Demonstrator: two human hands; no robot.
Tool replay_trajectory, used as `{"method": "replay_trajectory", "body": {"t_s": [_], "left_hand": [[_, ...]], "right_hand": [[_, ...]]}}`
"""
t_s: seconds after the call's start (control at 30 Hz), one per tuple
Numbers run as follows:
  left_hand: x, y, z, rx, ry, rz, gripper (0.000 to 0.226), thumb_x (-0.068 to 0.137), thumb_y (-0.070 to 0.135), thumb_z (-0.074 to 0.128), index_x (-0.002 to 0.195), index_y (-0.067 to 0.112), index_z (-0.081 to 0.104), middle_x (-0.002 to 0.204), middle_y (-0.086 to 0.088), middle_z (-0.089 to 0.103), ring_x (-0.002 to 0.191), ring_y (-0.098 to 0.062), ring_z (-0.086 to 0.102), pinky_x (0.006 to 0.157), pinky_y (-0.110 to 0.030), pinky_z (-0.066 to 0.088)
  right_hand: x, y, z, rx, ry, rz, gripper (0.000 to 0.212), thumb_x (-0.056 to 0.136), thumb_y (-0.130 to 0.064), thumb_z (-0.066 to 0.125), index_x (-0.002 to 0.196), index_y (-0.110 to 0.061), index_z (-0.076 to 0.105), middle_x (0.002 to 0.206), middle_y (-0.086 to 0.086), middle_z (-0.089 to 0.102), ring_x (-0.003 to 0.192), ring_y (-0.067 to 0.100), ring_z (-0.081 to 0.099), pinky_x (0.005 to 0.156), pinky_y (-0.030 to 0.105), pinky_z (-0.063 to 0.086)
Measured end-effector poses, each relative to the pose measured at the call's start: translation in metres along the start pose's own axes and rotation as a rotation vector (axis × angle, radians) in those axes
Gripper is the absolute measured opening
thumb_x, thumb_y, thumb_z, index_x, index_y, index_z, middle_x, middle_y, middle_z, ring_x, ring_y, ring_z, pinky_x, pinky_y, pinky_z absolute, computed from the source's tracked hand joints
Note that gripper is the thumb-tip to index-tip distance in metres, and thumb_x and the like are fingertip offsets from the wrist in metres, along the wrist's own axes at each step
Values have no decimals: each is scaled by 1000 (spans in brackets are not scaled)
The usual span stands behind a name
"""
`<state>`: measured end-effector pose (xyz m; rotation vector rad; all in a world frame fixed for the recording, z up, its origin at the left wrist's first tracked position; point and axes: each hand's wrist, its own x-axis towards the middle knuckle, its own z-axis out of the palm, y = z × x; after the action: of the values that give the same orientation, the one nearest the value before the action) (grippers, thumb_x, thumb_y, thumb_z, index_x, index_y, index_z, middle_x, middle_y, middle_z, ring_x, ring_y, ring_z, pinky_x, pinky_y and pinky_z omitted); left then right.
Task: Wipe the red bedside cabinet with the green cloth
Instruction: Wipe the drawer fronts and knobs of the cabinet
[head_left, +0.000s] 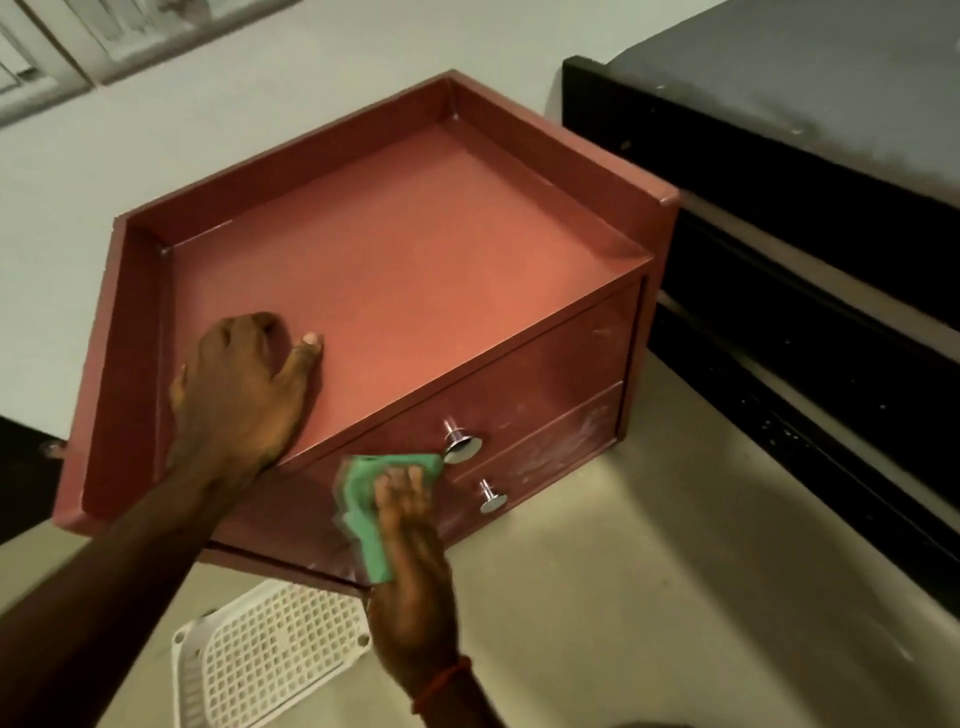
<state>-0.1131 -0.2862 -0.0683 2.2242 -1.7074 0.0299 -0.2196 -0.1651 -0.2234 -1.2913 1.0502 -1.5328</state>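
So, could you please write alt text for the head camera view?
A right hand presses a green cloth against the drawer front of a red bedside cabinet, beside two metal knobs. The left hand rests on its top.

No readable text in view

No letters, numbers, labels or brand marks can be read on the red bedside cabinet (405, 249), the green cloth (363, 499), the white perforated tray (270, 654) or the dark furniture (810, 218) beside it.
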Motion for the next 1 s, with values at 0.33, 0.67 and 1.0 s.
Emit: {"method": "replay_trajectory", "body": {"t_s": [0.33, 0.67, 1.0], "left_hand": [[1, -4, 1, 9, -25, 23, 67, 98, 74, 35, 138, 23, 54, 138, -14, 59, 123, -41, 59, 105, -72, 42], [14, -23, 21, -61, 48, -35, 76, 88, 89, 33, 135, 30, 46, 138, -13, 58, 122, -42, 57, 102, -70, 45], [22, -38, 33, -136, 85, -43, 83, 84, 92, 38, 138, 28, 44, 135, -12, 57, 123, -42, 54, 101, -71, 45]], "right_hand": [[131, -33, -71, 642, 640, 875, 25, 106, -22, 37, 96, -5, 52, 59, 13, 44, 44, 23, 48, 54, 40, 55], [97, -112, -106, 22, 462, -172, 50, 96, 3, 48, 144, -11, 44, 147, 8, 49, 136, 15, 47, 107, 36, 47], [117, 97, -156, -495, 314, 32, 110, 72, 34, 30, 155, -31, 0, 165, -12, -2, 152, 20, 7, 122, 35, 17]]}}
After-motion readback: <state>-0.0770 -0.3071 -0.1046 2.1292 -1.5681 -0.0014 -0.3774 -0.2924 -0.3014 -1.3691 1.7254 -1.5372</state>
